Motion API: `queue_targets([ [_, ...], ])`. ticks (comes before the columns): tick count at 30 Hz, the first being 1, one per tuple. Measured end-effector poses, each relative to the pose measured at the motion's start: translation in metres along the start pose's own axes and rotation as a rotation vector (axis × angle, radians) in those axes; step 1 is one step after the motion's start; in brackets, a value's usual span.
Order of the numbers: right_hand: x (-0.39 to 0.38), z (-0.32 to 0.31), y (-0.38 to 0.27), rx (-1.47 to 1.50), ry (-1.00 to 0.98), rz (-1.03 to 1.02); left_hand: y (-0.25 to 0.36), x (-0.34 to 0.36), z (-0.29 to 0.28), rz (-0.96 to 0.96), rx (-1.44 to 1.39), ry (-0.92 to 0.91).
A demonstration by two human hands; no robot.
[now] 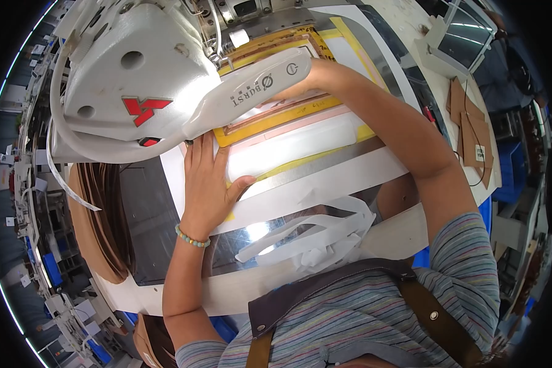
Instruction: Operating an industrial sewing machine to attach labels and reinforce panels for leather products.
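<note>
My left hand (207,175) lies flat, thumb spread from the fingers, at the left edge of a template (306,147) of white and clear sheet edged with yellow tape. Its fingertips reach under the sewing machine's lamp arm. On the template sits a yellow-taped frame (282,124) with brown inner edges. My right hand (316,78) reaches over this frame from the right. The white lamp arm (245,95) covers most of its fingers, so what they touch or hold is hidden. The white sewing machine head (135,73) stands at the upper left.
Crumpled white strips (316,236) lie on the shiny metal plate near me. A stack of brown pieces (101,214) hangs along the table's left edge. Brown flat pieces (469,132) and a tilted screen (466,37) are on the right. A white cable hangs from the machine.
</note>
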State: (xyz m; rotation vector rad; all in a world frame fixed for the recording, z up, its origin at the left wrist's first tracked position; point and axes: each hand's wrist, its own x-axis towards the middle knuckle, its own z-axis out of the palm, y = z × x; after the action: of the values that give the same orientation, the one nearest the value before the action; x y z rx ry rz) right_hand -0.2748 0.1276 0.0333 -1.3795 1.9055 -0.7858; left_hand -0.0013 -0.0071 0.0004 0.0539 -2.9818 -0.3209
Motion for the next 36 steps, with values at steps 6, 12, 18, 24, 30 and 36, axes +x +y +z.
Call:
queue_targets([
  [6,0.011,0.011,-0.005,-0.118,0.279,-0.097,0.002,0.000,0.000,-0.013,0.030,0.000],
  [12,0.000,0.009,-0.011,0.015,0.006,-0.038,0.002,-0.001,0.001,-0.017,0.014,0.006],
  [18,0.001,0.014,-0.010,0.012,0.058,-0.008,0.001,-0.001,0.000,-0.010,0.015,0.008],
  [24,-0.002,0.012,-0.004,0.042,0.064,-0.050,0.003,0.001,-0.003,-0.027,0.037,-0.020],
  [30,-0.023,-0.043,0.020,0.086,-0.018,-0.036,0.003,0.001,-0.003,-0.026,0.033,-0.023],
  [36,-0.049,-0.071,0.023,-0.285,-0.002,0.191,0.003,0.001,0.001,-0.003,0.040,0.045],
])
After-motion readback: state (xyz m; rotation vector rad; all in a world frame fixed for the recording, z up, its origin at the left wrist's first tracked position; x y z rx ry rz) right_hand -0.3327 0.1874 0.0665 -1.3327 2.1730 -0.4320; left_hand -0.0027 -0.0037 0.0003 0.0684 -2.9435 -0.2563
